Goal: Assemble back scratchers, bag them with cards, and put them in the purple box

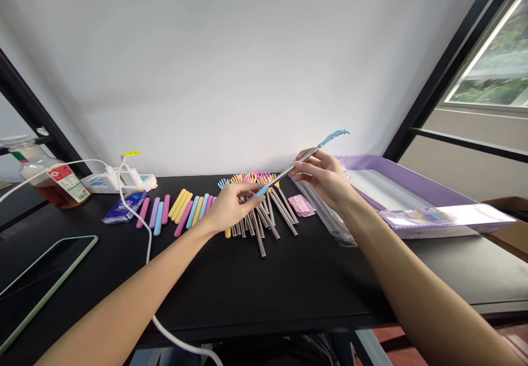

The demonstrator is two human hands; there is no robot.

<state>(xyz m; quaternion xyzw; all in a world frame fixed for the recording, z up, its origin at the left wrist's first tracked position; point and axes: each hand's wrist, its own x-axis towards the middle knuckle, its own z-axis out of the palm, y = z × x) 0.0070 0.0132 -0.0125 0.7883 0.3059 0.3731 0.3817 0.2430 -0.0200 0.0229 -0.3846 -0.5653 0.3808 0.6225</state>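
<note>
Left hand [231,204] grips blue handle [261,191]; right hand [325,178] pinches tilted metal rod [284,173].

Could read no wording with certainty. Noted print on the red-and-white label [69,183] of the bottle [51,194], too small to decipher; likewise on the yellow cable tag [132,153]. Found pale lettering on the blue packet [122,208], illegible, and unreadable print on the pink cards [302,205].

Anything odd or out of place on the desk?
White cable: drapes over the blue packet, runs under the left forearm and hangs off the front of the desk, so it could snag. No spill visible.
</note>
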